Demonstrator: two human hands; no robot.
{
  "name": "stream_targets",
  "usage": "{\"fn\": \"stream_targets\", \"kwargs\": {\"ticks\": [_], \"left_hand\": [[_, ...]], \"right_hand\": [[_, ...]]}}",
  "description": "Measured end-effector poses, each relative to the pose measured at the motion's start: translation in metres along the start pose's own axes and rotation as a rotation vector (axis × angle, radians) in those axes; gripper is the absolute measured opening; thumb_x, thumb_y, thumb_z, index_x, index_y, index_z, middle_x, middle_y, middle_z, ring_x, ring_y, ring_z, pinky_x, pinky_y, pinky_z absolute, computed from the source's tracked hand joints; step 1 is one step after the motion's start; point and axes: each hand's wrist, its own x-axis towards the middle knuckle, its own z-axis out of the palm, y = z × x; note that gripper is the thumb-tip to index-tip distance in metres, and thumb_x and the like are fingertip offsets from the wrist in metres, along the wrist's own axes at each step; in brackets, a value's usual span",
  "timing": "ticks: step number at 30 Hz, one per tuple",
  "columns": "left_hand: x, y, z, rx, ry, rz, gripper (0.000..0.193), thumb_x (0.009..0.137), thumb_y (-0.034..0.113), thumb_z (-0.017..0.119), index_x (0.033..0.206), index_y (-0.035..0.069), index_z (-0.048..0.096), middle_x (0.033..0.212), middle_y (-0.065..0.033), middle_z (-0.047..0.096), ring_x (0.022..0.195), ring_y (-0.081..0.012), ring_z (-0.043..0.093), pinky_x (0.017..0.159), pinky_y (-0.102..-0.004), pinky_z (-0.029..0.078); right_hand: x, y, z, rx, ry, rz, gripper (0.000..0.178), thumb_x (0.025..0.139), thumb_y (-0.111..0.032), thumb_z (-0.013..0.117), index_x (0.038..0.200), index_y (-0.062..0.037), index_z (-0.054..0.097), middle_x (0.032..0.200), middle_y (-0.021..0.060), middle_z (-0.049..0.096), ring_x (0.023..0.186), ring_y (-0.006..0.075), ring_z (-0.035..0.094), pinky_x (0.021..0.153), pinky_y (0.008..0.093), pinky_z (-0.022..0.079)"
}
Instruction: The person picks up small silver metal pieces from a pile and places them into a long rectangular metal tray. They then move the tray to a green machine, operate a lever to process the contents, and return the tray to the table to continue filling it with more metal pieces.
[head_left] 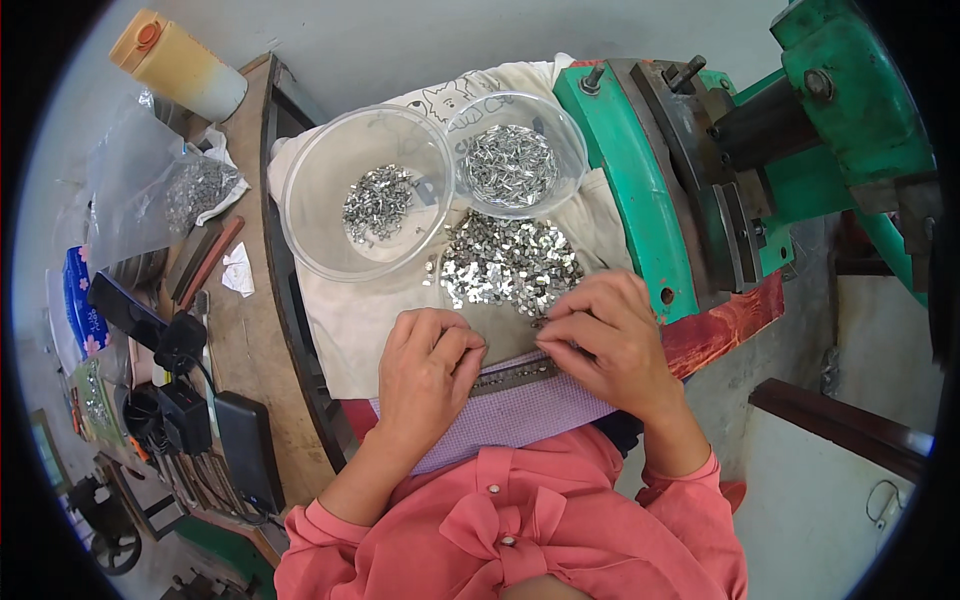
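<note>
My left hand [425, 368] is closed, thumb and fingertips together, at the left end of a dark narrow metal bar [515, 375] with small pieces along it. My right hand [615, 345] is pinched at the bar's right end, just below a pile of small flat shiny metal pieces [510, 262]. Whatever lies between the fingertips of either hand is too small to make out. The bar rests on a checked purple cloth [465, 430] at my lap. Behind the pile stand two clear plastic tubs, the left tub [310, 235] and the right tub [575, 165], both holding small metal parts.
A green machine press [640, 220] stands close on the right. To the left, a wooden table [265, 370] bears a yellow-and-white bottle [190, 70], a plastic bag [130, 190] of metal pieces, a black power bank [247, 450] and cables. Cream cloth [345, 340] covers the work surface.
</note>
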Motion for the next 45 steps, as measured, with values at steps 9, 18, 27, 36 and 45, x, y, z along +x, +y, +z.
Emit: {"fn": "stream_targets", "kwargs": {"ticks": [9,18,27,36,45], "left_hand": [[-0.003,0.001,0.000,-0.024,-0.014,-0.055,0.019,0.071,-0.001,0.080,0.086,0.006,0.071,0.098,-0.0073,0.064,0.095,-0.0276,0.058,0.080,-0.0376,0.048],[-0.011,0.008,-0.007,-0.101,-0.036,-0.064,0.018,0.071,-0.002,0.080,0.085,0.006,0.071,0.096,-0.0071,0.065,0.094,-0.0273,0.058,0.079,-0.0374,0.048],[-0.022,0.021,0.008,-0.163,-0.037,0.015,0.021,0.070,0.000,0.082,0.087,0.007,0.070,0.093,-0.0066,0.066,0.088,-0.0273,0.059,0.075,-0.0381,0.046],[-0.023,0.020,0.009,-0.131,-0.024,-0.018,0.021,0.070,0.001,0.082,0.087,0.007,0.070,0.093,-0.0062,0.066,0.088,-0.0271,0.060,0.077,-0.0386,0.046],[-0.025,0.019,0.007,-0.156,-0.040,-0.040,0.026,0.070,0.001,0.083,0.092,0.007,0.069,0.096,-0.0080,0.066,0.090,-0.0285,0.059,0.079,-0.0392,0.046]], "right_hand": [[-0.036,-0.008,-0.003,-0.051,-0.062,0.036,0.016,0.075,-0.010,0.081,0.088,-0.0093,0.071,0.099,0.0013,0.063,0.101,0.0259,0.059,0.092,0.0436,0.044],[-0.032,-0.012,-0.006,-0.139,-0.077,0.000,0.015,0.074,-0.012,0.080,0.088,-0.0103,0.072,0.098,0.0013,0.064,0.101,0.0252,0.059,0.094,0.0443,0.044],[-0.029,-0.015,-0.005,-0.091,-0.057,0.025,0.018,0.073,-0.012,0.082,0.089,-0.0108,0.074,0.098,0.0008,0.064,0.101,0.0251,0.059,0.093,0.0445,0.044],[-0.031,-0.017,0.007,-0.045,-0.054,0.027,0.017,0.074,-0.012,0.080,0.090,-0.0110,0.073,0.097,0.0012,0.063,0.101,0.0249,0.059,0.093,0.0440,0.044],[-0.023,-0.023,0.018,-0.040,-0.073,-0.029,0.017,0.074,-0.012,0.077,0.090,-0.0106,0.070,0.097,0.0020,0.062,0.099,0.0247,0.058,0.094,0.0434,0.045]]}}
